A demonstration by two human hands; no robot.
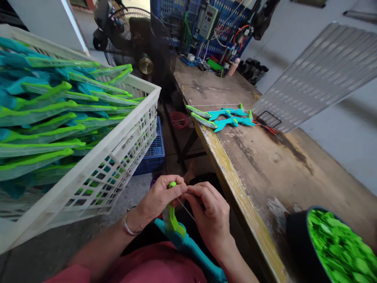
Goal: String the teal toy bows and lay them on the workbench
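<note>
Left hand [161, 198] grips a toy bow [190, 247] by its green tip [172, 184], left of the table [265, 157]; right hand [210, 214] seems to pinch its thin string [185, 208]. Probably light, stiff plastic, best held there.

Counter [253, 157] on my right: brown wood top, scuffed, dark stains, yellow strip along the edge on my side. Two teal-and-green toy bows [234, 120] lie side by side across it, mid-length. Red-handled tool [268, 127] just past their ends, thin black frame [269, 119] next to it. Dark bucket [300, 239] of green parts at the end nearest me. Far end: pink bottle [233, 67], bright green piece [214, 65], small clutter too blurred for me to name.
</note>
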